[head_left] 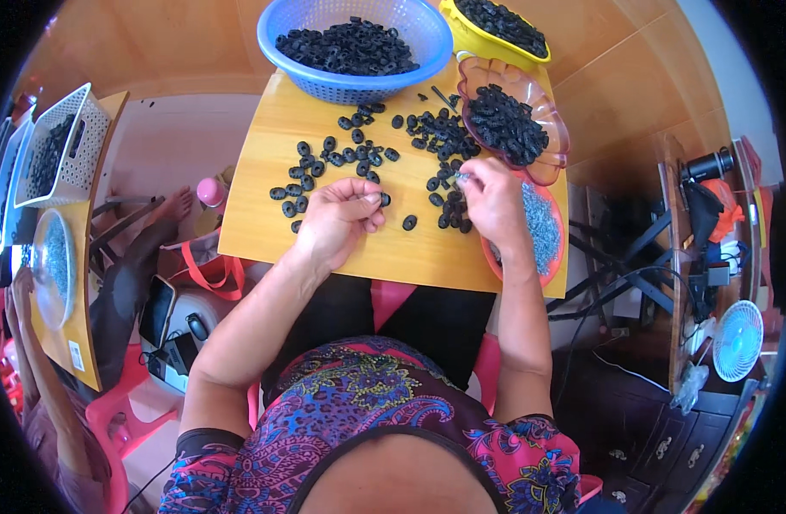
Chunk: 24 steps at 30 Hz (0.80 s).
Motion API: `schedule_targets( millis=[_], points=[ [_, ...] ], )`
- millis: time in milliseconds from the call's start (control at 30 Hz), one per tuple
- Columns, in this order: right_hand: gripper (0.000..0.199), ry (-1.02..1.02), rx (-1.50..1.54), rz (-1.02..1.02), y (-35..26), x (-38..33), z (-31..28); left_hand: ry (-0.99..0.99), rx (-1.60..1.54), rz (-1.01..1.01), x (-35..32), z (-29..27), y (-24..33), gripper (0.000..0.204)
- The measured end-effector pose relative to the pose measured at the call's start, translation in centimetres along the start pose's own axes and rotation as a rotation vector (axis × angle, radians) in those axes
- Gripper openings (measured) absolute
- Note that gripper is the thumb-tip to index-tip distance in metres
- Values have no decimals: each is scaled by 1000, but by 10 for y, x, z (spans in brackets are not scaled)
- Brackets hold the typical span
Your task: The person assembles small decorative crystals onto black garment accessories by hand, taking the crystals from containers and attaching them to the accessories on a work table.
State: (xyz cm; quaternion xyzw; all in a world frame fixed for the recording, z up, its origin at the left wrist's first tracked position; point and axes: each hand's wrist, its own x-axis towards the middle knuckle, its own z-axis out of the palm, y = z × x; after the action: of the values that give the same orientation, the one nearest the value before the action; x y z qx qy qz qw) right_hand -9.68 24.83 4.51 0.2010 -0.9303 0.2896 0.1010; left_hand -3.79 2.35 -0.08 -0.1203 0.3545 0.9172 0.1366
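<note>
Both hands pinching small parts: left hand [340, 214] a black ring [384, 200], right hand [492, 201] a metal piece [459, 179], amid scattered rings [329, 159].

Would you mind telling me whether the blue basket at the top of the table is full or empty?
Partly full: the blue basket holds a heap of black rings, its inner wall showing above them.

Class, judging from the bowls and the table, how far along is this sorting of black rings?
Done, it seems: the pink dish and yellow bowl already hold black rings. In hand: the left hand pinches a ring, and the right hand picks at the loose rings, beside a tray of small metal bits. Left: many loose rings and a full blue basket.
</note>
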Motion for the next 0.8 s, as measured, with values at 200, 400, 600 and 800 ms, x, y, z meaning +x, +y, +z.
schedule_targets(
  millis=[200, 400, 600, 800],
  points=[
    [21, -99, 188, -12, -19, 3, 1, -20, 24, -14, 3, 0, -2, 5],
    [23, -49, -21, 74, -15, -1, -6, -2, 8, 10, 3, -4, 3, 5],
    [14, -70, -113, -31, -22, -24, -15, 28, -10, 18, 5, -2, 7, 4],
    [18, -163, -269, 95, 15, -67, -52, 27, 13, 40, 2, -3, 10, 4]
  ],
)
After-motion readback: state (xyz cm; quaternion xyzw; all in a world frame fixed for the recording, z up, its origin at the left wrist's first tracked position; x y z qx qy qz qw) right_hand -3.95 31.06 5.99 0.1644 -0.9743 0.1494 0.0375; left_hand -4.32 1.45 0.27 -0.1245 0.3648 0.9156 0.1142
